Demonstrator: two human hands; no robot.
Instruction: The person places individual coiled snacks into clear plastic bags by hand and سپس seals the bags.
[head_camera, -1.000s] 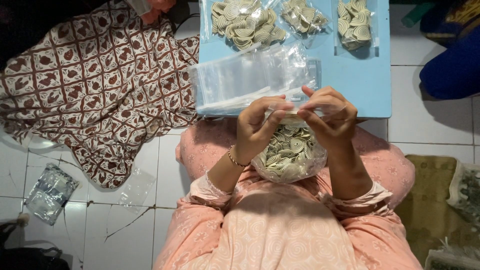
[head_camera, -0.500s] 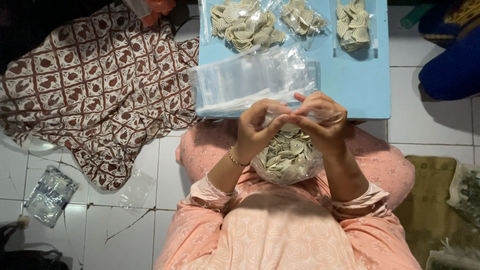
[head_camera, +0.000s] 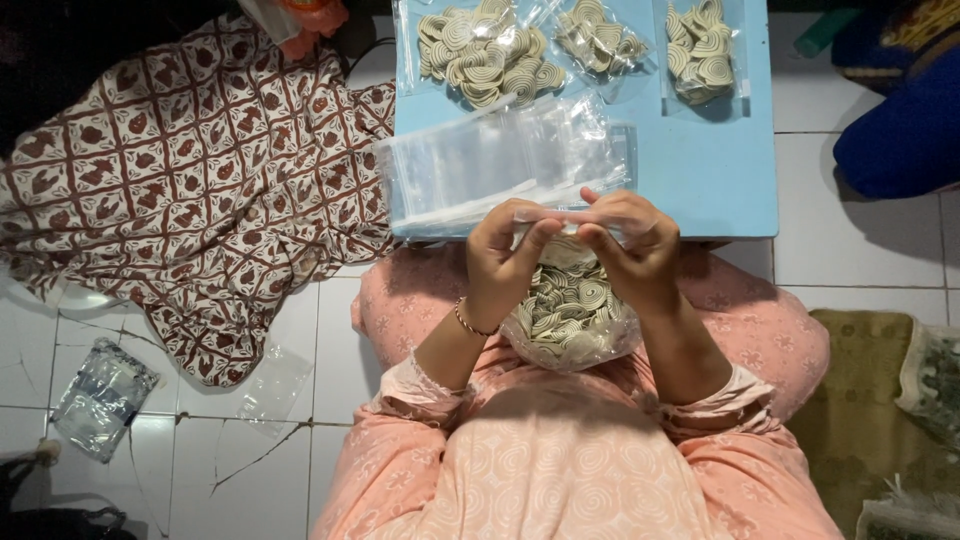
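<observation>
Here, both hands, left hand (head_camera: 503, 250) and right hand (head_camera: 632, 243), pinch shut the top of a clear bag of spiral crackers (head_camera: 570, 315); beyond the grip lie empty plastic bags (head_camera: 500, 165) on the blue table (head_camera: 700, 170), nothing between.

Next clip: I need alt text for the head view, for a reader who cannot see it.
Seen from above, a seated person's left hand and right hand pinch the top edge of a clear plastic bag filled with pale spiral-patterned pieces, held over the lap. Ahead lies a light blue board bearing a stack of empty clear bags and three filled bags; a patterned brown cloth covers the tiled floor alongside.
</observation>
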